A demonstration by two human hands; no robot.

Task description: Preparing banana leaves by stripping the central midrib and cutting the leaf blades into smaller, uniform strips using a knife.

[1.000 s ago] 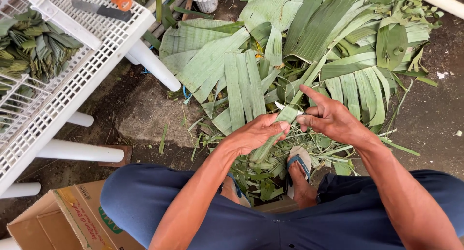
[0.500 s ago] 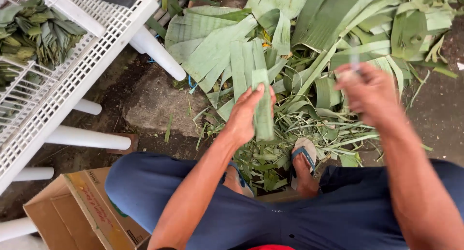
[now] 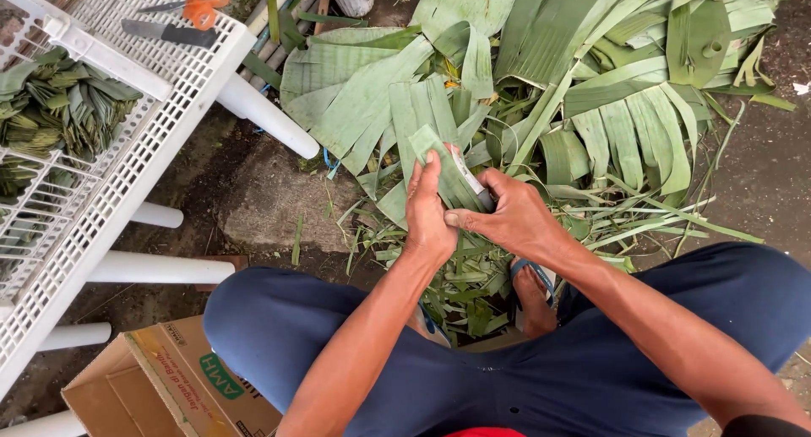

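At the far left I see a white slatted tabletop (image 3: 127,162) with bundles of folded green leaves (image 3: 63,108) in its wire basket, and orange-handled scissors (image 3: 198,6) and a dark-handled knife (image 3: 169,33) lying at its far edge. Near left, on the ground, sits an open cardboard box (image 3: 160,386). In the middle, my left hand (image 3: 429,213) and right hand (image 3: 507,217) are close together, touching, both clamped on a folded strip of leaf (image 3: 443,167) held over the ground between my knees; the right hand also grips a small knife (image 3: 475,184) against the strip. Beyond and to the right spreads a pile of banana leaves (image 3: 591,82), and a sandalled foot (image 3: 532,298) shows below my hands.
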